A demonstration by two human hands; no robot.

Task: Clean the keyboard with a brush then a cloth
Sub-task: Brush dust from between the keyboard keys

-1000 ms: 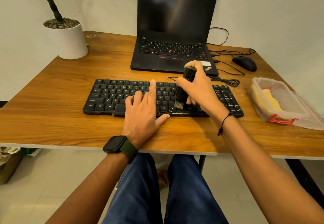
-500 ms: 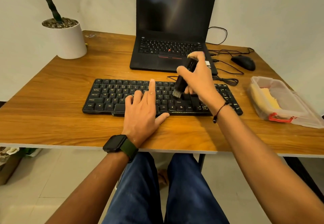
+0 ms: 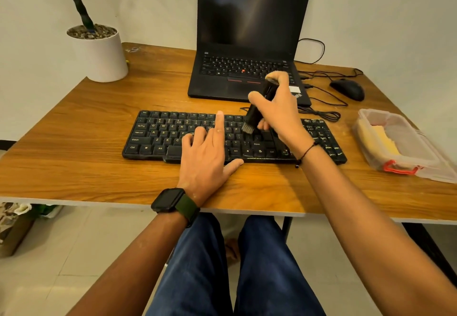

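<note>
A black keyboard (image 3: pixel 158 137) lies across the middle of the wooden desk (image 3: pixel 86 175). My left hand (image 3: pixel 207 157) rests flat on its middle keys with the fingers spread and the forefinger stretched toward the far rows. My right hand (image 3: pixel 282 110) grips a black brush (image 3: pixel 254 115) held nearly upright. Its grey bristles point down onto the keys right of centre, in the upper rows. A yellow cloth (image 3: pixel 380 137) lies inside a clear plastic box (image 3: pixel 420 152) at the desk's right edge.
An open black laptop (image 3: pixel 247 44) stands behind the keyboard. A black mouse (image 3: pixel 348 89) and loose cables (image 3: pixel 321 113) lie at the back right. A white plant pot (image 3: pixel 99 53) stands at the back left corner. My knees are under the desk's front edge.
My right hand has carried the brush from the keyboard's near rows toward the far rows. The left hand has stayed where it was on the keys.
</note>
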